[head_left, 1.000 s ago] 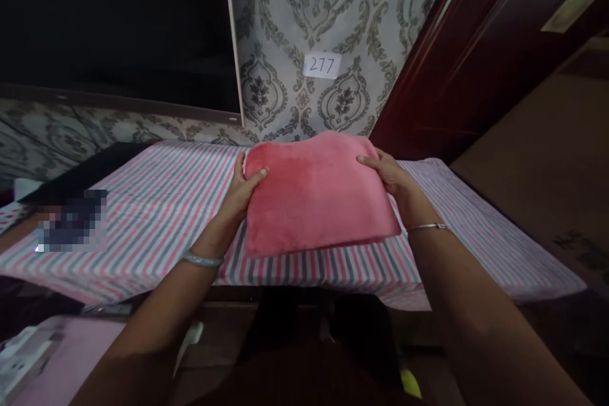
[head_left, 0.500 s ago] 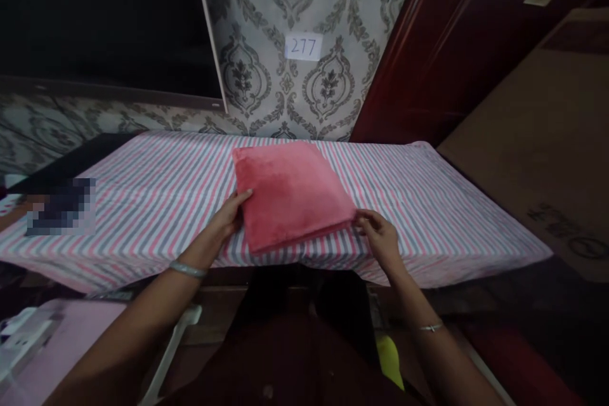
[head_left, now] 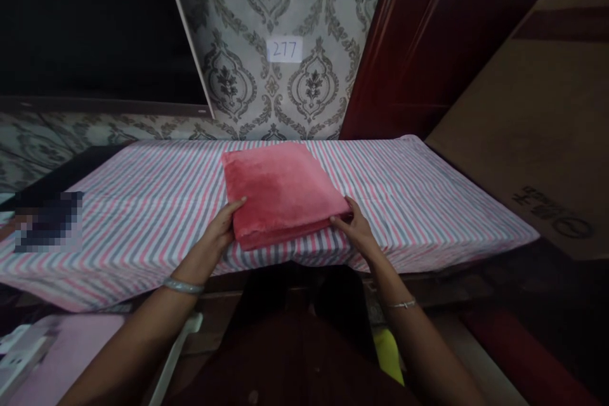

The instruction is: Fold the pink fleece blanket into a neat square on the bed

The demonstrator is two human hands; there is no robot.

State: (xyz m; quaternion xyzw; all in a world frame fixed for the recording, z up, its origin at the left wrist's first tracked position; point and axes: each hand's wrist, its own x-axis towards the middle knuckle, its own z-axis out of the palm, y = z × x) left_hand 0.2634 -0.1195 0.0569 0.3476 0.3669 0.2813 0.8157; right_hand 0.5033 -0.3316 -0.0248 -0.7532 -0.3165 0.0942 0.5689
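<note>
A pinkish-red plush cloth (head_left: 283,187), folded into a thick, roughly square stack, lies on a striped tablecloth (head_left: 166,203). Its front edge shows more than one layer. My left hand (head_left: 223,223) grips the left side near the front, thumb on top and the other fingers hidden at the side or below. At the front right corner, my right hand (head_left: 354,225) is closed around the edge, with the thumb at the front and the fingers behind the corner.
A cardboard box (head_left: 533,127) stands to the right of the table. Behind are a dark screen (head_left: 95,32), a patterned wall with a paper marked 277 (head_left: 284,49), and a dark red door (head_left: 404,44). A white power strip (head_left: 21,355) sits at the lower left.
My right hand has moved in onto the cloth's front right corner and taken hold there. The left hand keeps its place at the left side. The view has shifted slightly.
</note>
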